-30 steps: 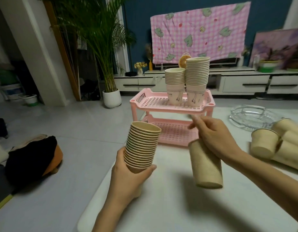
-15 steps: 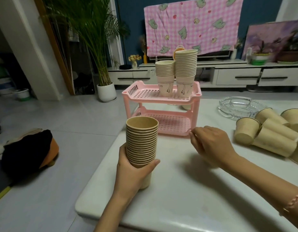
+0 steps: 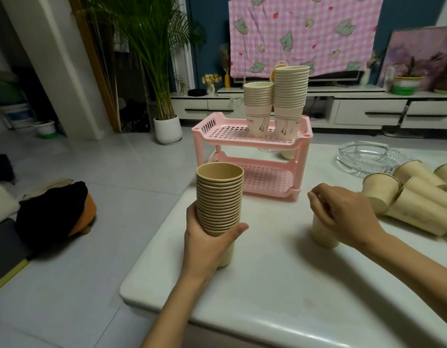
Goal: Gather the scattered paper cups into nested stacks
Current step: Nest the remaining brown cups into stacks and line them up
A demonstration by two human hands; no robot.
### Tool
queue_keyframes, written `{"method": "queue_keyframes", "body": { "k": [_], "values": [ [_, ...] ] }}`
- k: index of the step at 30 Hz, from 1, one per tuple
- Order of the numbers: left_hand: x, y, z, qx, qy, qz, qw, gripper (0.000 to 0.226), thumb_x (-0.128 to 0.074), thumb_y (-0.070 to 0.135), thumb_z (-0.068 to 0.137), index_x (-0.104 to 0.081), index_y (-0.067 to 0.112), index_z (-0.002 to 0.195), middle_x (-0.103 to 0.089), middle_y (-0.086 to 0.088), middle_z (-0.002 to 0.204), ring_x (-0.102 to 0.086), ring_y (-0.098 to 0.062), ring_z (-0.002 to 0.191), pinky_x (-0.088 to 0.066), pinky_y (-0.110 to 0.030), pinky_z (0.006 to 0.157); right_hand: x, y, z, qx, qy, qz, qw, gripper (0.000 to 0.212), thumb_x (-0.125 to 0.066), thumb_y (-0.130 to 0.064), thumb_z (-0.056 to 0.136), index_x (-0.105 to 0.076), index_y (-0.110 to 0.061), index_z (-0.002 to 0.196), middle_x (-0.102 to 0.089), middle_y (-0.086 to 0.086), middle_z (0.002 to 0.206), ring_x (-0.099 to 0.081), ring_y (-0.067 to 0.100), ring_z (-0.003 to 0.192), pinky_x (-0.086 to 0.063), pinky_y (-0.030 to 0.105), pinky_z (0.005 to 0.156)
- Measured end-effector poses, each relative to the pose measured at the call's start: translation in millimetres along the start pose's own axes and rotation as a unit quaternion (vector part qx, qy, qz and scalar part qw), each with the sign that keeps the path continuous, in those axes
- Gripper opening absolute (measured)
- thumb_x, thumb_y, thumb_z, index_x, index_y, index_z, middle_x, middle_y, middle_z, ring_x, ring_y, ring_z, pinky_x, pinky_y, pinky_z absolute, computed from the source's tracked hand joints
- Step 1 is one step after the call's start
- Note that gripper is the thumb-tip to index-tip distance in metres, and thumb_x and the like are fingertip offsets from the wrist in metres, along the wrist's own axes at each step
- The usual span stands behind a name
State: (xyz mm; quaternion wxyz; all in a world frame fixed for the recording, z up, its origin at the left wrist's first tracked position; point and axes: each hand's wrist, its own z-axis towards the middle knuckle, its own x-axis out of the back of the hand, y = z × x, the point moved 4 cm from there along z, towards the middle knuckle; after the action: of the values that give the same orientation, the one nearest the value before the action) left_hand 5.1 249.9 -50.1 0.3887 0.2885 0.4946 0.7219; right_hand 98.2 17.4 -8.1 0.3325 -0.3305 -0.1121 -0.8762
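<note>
A tall nested stack of tan paper cups [image 3: 219, 197] stands upright on the white table [image 3: 280, 280], with my left hand [image 3: 207, 241] wrapped around its lower part. To the right, my right hand [image 3: 343, 214] grips a single tan cup [image 3: 322, 233] that rests upright on the table, mostly hidden under my fingers. Several loose tan cups [image 3: 415, 199] lie on their sides at the right edge. Two more nested stacks [image 3: 275, 106] stand on the top shelf of a pink rack [image 3: 225, 131].
A glass ashtray [image 3: 368, 156] sits behind the loose cups. The table's left edge and rounded front corner are close to my left hand. On the floor at left lies a black and orange bundle [image 3: 56, 212]; a potted palm [image 3: 167, 126] stands further back.
My right hand has lowered the single cup from mid-air onto the table and moved a little right. The left hand has set its stack upright on the table.
</note>
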Motion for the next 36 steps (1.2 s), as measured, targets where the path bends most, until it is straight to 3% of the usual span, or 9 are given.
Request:
{"method": "queue_keyframes", "body": {
  "k": [7,9,12,15,19,24,30,33,36],
  "values": [
    [2,10,-2,-0.035,0.026,-0.015,0.999,0.086,-0.076,0.051,0.042,-0.046,0.026,0.118,-0.059,0.018,0.109,-0.059,0.007,0.096,-0.052,-0.018,0.082,13,-19,9,0.041,0.031,-0.002,0.999,0.031,-0.043,-0.022,0.089,-0.058,-0.004,0.069,-0.056,0.011,0.059,-0.049,0.030,0.055,-0.039,0.035,0.053],
    [2,11,-4,-0.040,0.030,-0.008,0.999,0.080,-0.076,0.051,0.042,-0.047,0.029,0.113,-0.060,0.018,0.106,-0.059,0.006,0.095,-0.051,-0.018,0.081,21,-40,17,0.010,0.017,0.096,0.995,0.022,-0.049,-0.026,0.087,-0.059,-0.009,0.078,-0.058,0.003,0.069,-0.049,0.019,0.064,-0.039,0.028,0.062],
    [2,13,-6,-0.051,0.037,-0.007,0.998,0.081,-0.078,0.056,0.040,-0.048,0.032,0.111,-0.061,0.016,0.106,-0.060,0.005,0.094,-0.049,-0.015,0.078,16,-83,29,-0.092,-0.148,0.376,0.910,0.043,-0.066,-0.046,0.077,-0.052,-0.025,0.111,-0.060,-0.010,0.100,-0.055,0.001,0.088,-0.046,0.017,0.079],
    [4,15,-8,-0.060,0.046,-0.009,0.997,0.082,-0.075,0.049,0.041,-0.048,0.029,0.117,-0.062,0.015,0.105,-0.062,0.003,0.092,-0.051,-0.017,0.076,1,-121,35,-0.128,-0.240,0.507,0.818,0.081,-0.079,-0.034,0.065,-0.032,-0.031,0.130,-0.052,-0.016,0.123,-0.051,-0.003,0.113,-0.043,0.016,0.095],
    [3,23,-10,-0.099,0.051,0.012,0.994,0.068,-0.067,0.035,0.050,-0.044,0.029,0.115,-0.058,0.021,0.103,-0.059,0.012,0.092,-0.044,-0.006,0.074,-17,-142,40,-0.166,-0.198,0.532,0.806,0.095,-0.086,-0.025,0.058,-0.028,-0.025,0.133,-0.052,-0.008,0.125,-0.051,0.004,0.114,-0.040,0.019,0.097],
    [1,21,-9,-0.110,0.053,0.030,0.992,0.071,-0.067,0.036,0.052,-0.044,0.019,0.117,-0.056,0.020,0.104,-0.056,0.016,0.092,-0.041,-0.002,0.075,-22,-145,44,-0.200,-0.112,0.535,0.813,0.073,-0.083,-0.027,0.051,-0.046,-0.022,0.114,-0.061,-0.007,0.107,-0.060,0.003,0.098,-0.048,0.018,0.083],
    [3,26,-8,-0.077,0.073,0.053,0.993,0.058,-0.068,0.048,0.050,-0.040,0.046,0.101,-0.055,0.032,0.093,-0.050,0.025,0.086,-0.036,0.004,0.068,11,-132,78,-0.195,-0.038,0.588,0.784,0.061,-0.081,-0.014,0.065,-0.044,-0.022,0.113,-0.059,-0.011,0.102,-0.058,-0.012,0.084,-0.048,0.006,0.070],
    [4,25,-10,-0.074,0.065,0.043,0.994,0.063,-0.075,0.044,0.051,-0.044,0.043,0.106,-0.058,0.037,0.098,-0.054,0.017,0.093,-0.039,0.000,0.074,29,-110,92,-0.202,0.040,0.588,0.783,0.060,-0.078,-0.023,0.066,-0.041,-0.026,0.113,-0.057,-0.010,0.105,-0.058,-0.007,0.089,-0.049,0.008,0.071],
    [2,14,-14,-0.049,0.045,0.089,0.994,0.083,-0.087,0.032,0.051,-0.042,0.032,0.121,-0.058,0.021,0.114,-0.055,0.005,0.102,-0.045,-0.014,0.086,19,-86,84,-0.243,0.063,0.564,0.786,0.066,-0.077,-0.031,0.064,-0.042,-0.021,0.119,-0.057,-0.003,0.114,-0.057,0.002,0.099,-0.050,0.012,0.073]
  ]
}}
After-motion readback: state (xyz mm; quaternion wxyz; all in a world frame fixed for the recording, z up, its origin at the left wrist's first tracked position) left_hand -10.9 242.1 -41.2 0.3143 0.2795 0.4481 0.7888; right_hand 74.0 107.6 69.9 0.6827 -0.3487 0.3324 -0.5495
